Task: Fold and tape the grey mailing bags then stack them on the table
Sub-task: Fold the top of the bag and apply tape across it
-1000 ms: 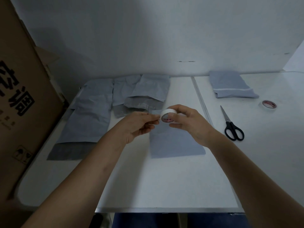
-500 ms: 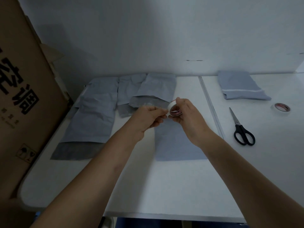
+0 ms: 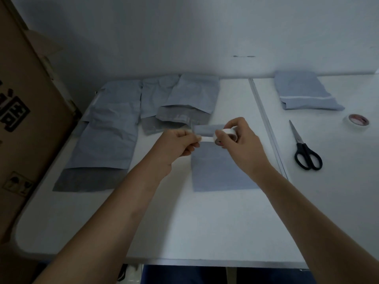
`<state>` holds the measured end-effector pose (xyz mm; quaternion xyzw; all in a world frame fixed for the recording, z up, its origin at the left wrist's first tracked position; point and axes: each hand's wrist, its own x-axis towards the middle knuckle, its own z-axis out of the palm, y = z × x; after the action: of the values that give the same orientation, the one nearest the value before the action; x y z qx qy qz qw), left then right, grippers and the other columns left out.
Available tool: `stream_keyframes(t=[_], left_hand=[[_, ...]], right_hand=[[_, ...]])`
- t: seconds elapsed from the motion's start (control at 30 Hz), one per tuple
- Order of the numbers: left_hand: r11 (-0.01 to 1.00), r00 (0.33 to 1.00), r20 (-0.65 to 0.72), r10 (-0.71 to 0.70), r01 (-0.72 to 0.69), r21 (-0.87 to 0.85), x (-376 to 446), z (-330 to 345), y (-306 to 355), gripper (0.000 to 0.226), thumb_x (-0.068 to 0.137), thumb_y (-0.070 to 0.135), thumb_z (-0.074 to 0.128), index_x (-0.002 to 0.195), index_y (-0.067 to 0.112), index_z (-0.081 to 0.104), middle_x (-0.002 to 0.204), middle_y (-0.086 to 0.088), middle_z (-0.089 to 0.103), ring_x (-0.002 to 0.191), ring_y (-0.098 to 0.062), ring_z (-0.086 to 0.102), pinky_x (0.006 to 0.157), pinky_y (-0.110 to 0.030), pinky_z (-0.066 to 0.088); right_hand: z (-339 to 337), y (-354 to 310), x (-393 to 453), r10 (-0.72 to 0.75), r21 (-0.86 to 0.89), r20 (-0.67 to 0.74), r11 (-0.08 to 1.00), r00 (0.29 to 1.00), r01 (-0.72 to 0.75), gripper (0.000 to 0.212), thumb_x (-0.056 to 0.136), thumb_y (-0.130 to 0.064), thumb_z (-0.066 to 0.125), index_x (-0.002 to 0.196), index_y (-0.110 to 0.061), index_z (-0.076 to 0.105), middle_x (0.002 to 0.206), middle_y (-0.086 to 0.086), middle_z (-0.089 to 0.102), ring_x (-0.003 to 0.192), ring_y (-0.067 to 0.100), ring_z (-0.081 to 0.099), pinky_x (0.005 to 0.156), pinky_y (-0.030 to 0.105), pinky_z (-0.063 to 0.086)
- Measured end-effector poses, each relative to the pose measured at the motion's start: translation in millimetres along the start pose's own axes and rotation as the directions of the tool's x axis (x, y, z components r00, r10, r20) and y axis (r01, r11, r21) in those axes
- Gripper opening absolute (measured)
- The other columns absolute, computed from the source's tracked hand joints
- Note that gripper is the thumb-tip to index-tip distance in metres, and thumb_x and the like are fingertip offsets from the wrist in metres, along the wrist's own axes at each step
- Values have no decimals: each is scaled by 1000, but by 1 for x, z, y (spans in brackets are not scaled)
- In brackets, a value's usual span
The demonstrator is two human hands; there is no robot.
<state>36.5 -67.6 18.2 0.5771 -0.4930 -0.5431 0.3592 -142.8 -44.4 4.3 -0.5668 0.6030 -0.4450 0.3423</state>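
Two bare forearms reach forward from the near edge of a white table [image 3: 184, 232], meeting above a grey mailing bag [image 3: 217, 173] that lies flat at the centre, its far end folded over into a narrow band. Held just above that bag, the left hand [image 3: 176, 148] pinches the free end of a white tape strip [image 3: 207, 138] between thumb and curled fingers, while the right hand [image 3: 240, 144] grips the white tape roll [image 3: 225, 134], fingers and thumb curled round it; the short strip runs taut between the two hands. To the right, past a seam dividing the tabletop, black-handled scissors [image 3: 305, 152] lie with blades closed and pointing away, and a second tape roll [image 3: 357, 121] rests flat farther right, well apart from the hands. Left of the centre bag, several unfolded grey bags [image 3: 110, 140] lie overlapping in a loose spread that runs back toward the wall, some showing a darker flap at the near end. A large brown cardboard box [image 3: 30, 119] printed with black characters stands against the table's left edge. At the far right, near the white wall [image 3: 184, 37], a small stack of folded bags [image 3: 301, 93] sits with a pale strip across its near side.
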Motion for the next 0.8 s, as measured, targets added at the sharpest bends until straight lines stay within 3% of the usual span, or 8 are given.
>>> stream_keyframes(t=[0.1,0.2,0.27,0.3,0.4,0.5,0.67,0.8], left_hand=[[999,999,29,-27,28,-30,-1,2,-8,10,86,18,69,84,9,71,74,0,71,66,-7,62,70,-23,52],[994,994,87,-70,77,-83,-2,5,-13,16,90,17,66,96,2,69,85,-8,74,77,-15,69,76,-25,57],[989,989,109,-97,108,-102,-3,6,-15,17,93,15,62,99,0,66,91,-12,74,80,-18,71,72,-23,57],[988,988,110,-108,119,-99,-3,6,-16,17,94,14,60,100,-1,64,93,-13,74,80,-19,71,71,-23,58],[990,988,92,-123,129,-55,-1,6,-20,13,96,13,57,96,1,62,94,-14,73,82,-21,72,73,-25,59],[992,991,59,-121,122,-10,2,4,-26,14,94,14,59,95,0,63,92,-13,74,82,-20,72,74,-26,59],[994,996,14,-84,83,71,5,3,-33,13,91,14,63,91,2,66,87,-8,75,82,-20,72,79,-29,58],[991,999,-17,-51,53,122,6,4,-35,13,89,17,67,88,5,68,84,-5,75,81,-19,72,81,-32,58]], right_hand=[[-4,4,-4,-13,-120,-10,993,1000,11,25,88,-42,62,96,-20,54,84,2,70,78,16,64,61,17,45],[-3,7,-2,18,-122,33,992,999,-14,31,97,-43,49,90,-13,57,83,2,65,80,19,61,71,27,48],[0,10,1,15,-91,42,996,999,-11,38,101,-40,40,84,-9,55,80,7,64,78,22,60,76,37,48],[2,11,1,5,-105,44,994,999,-1,38,101,-40,39,82,-10,54,77,6,62,75,20,59,74,36,47],[7,16,2,-23,-143,58,989,998,31,28,99,-37,47,88,-14,58,77,-5,61,73,7,57,64,16,41],[12,21,1,-44,-135,32,990,999,48,23,97,-35,52,93,-14,58,81,-8,60,74,-1,56,62,7,38],[17,35,-4,-70,-120,3,990,998,70,16,97,-33,53,96,-18,57,87,-7,62,80,-4,57,67,4,38],[19,38,-7,-116,-83,17,990,993,117,16,96,-28,55,94,-13,59,76,-17,62,78,-13,58,69,6,41]])
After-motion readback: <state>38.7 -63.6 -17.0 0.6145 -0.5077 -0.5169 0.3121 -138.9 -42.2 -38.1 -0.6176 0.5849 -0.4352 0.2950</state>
